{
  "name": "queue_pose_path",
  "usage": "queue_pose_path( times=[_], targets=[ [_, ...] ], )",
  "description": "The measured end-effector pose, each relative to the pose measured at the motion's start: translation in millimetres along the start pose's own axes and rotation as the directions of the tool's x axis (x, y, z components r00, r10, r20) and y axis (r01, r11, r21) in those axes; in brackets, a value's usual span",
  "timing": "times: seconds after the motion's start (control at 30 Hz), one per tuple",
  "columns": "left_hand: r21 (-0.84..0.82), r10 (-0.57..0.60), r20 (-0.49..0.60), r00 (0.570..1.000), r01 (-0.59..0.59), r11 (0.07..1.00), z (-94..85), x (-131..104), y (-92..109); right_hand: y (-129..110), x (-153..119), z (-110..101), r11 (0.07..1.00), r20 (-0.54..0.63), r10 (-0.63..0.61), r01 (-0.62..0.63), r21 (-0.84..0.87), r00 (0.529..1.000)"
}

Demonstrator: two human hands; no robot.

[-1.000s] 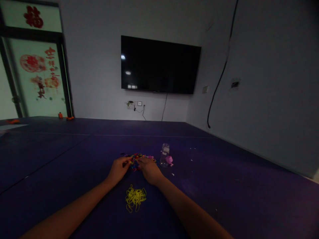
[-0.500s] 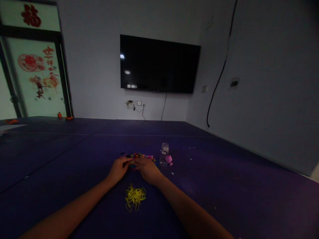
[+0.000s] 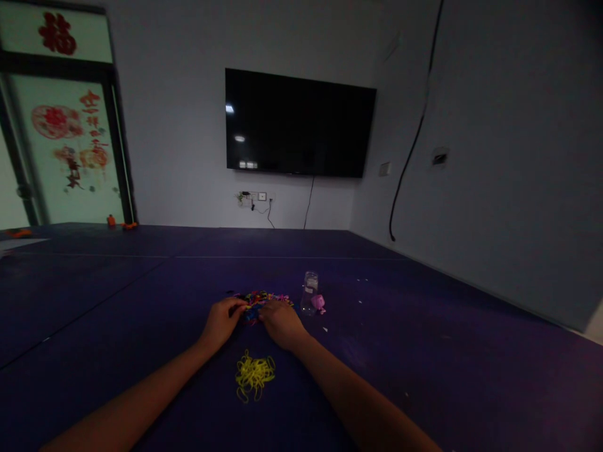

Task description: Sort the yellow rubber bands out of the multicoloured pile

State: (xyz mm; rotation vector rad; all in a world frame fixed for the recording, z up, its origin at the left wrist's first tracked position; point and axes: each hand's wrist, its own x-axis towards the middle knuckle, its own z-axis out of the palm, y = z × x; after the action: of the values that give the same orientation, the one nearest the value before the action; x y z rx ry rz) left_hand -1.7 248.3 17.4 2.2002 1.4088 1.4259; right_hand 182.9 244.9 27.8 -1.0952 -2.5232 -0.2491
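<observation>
A pile of small multicoloured rubber bands (image 3: 257, 298) lies on the purple mat, between and beyond my hands. At its left edge, my left hand (image 3: 222, 320) pinches thumb and forefinger together, with a bit of yellow band showing at the tips. My right hand (image 3: 281, 323) rests over the right side of the pile, fingers bent down into the bands; what its fingertips hold is hidden. Closer to me, between my forearms, is a loose heap of yellow rubber bands (image 3: 254, 375).
Just right of the pile stands a clear plastic bottle (image 3: 309, 295), with a crumpled pink object (image 3: 318, 303) beside it. White scraps (image 3: 325, 329) dot the purple mat (image 3: 424, 364). Small orange objects (image 3: 129, 225) lie by the door. A television (image 3: 299, 125) hangs on the far wall.
My hands have drawn slightly apart, the right one shifting to the right, so more of the pile shows between them. The yellow heap stays as it was.
</observation>
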Motion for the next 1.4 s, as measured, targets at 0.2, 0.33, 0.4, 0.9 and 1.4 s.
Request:
queue_pose_path(
  times=[0.2, 0.33, 0.4, 0.9, 1.4],
  targets=[
    [-0.081, -0.069, 0.072, 0.995, 0.075, 0.994, -1.7, 0, 2, 5, -2, 2, 0.977, -0.086, 0.211, -0.207, 0.049, 0.974],
    [-0.210, -0.123, 0.336, 0.934, 0.202, 0.956, -2.1, -3, 8, 14, -3, 10, 0.909, -0.235, 0.378, -0.311, 0.277, 0.896],
    [-0.261, -0.125, 0.474, 0.872, 0.274, 0.926, -4.0, -6, 12, 18, -4, 13, 0.883, -0.284, 0.413, -0.303, 0.359, 0.865],
    [-0.264, -0.114, 0.394, 0.912, 0.231, 0.937, -11.4, -15, 33, 17, -6, 11, 0.849, -0.211, 0.476, -0.384, 0.363, 0.854],
    [0.323, 0.263, 0.305, 0.915, -0.359, 0.876, -5.4, -14, 14, 11, -2, 5, 0.846, -0.054, 0.532, -0.533, 0.007, 0.845]
  ],
)
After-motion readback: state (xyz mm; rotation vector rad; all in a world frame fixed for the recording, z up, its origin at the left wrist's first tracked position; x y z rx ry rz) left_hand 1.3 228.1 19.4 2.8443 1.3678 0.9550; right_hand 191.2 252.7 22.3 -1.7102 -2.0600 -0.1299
